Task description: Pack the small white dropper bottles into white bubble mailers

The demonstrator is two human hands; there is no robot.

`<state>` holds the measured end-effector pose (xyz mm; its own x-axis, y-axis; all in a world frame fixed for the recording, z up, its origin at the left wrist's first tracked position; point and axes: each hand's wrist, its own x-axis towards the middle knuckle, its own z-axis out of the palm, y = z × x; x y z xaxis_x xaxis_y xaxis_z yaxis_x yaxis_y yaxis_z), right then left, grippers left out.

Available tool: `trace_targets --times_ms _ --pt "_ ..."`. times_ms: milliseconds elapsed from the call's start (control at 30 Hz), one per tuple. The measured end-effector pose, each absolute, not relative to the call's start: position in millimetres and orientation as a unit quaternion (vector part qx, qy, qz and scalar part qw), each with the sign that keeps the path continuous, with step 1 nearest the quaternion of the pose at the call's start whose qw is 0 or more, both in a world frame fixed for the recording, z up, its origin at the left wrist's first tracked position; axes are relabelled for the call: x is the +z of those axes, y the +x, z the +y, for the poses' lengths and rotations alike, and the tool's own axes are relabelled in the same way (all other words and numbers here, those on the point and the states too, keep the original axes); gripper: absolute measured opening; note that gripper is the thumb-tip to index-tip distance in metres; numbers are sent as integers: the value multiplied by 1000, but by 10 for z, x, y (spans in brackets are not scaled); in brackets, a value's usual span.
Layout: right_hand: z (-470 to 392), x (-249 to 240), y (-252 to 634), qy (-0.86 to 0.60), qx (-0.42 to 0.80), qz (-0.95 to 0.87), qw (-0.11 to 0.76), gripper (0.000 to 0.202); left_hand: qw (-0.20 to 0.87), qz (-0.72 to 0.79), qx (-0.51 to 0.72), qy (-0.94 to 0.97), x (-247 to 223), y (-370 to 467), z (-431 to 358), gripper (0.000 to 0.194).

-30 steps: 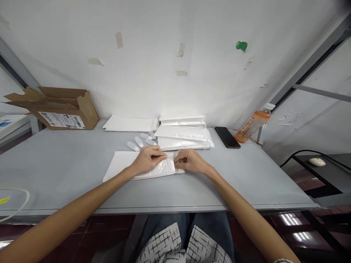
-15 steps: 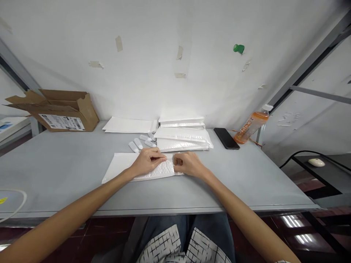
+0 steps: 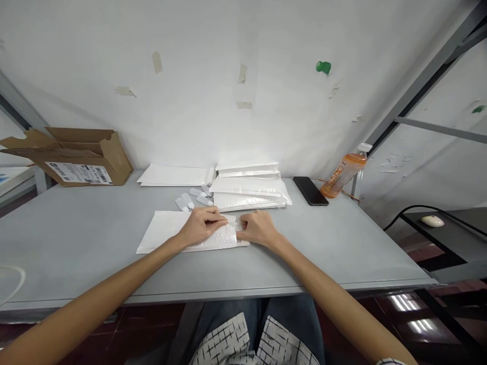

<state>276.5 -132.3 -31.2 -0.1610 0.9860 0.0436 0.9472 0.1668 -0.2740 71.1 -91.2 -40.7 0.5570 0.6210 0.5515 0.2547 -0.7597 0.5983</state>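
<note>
under left hand point(image 3: 198, 225), mailer point(image 3: 162, 228), box label point(image 3: 79, 173) illegible

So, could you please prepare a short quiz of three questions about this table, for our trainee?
1. Which of the person's hands is at the right end of the flat white padded envelope nearest to the person?
2. True or false: the black rectangular phone lies to the left of the tilted clear bottle of orange drink.
3. Fill in: the open brown cardboard box stands toward the ____ end of the grey table.

Key: 1. the right hand; 2. true; 3. left.
</note>
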Motion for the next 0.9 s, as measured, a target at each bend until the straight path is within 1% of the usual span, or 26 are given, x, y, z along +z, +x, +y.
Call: trace_targets --times_ms 233,367,500,700,900 --pt "-1337 -295 2718 -648 80 -750 105 27 214 238 414 852 -403 735 -933 29" --pt "-1327 -243 2782 -620 121 -767 116 25 211 246 410 853 -387 723 -941 30" --pt "-1311 -209 2831 -607 152 -770 126 28 205 246 412 853 -378 714 -945 26" --pt "-1306 -294 2758 -637 102 -755 116 27 183 209 433 858 -409 730 -953 22" --pt "-1334 -332 2707 -666 66 -737 94 31 161 180 450 860 -445 742 -946 18"
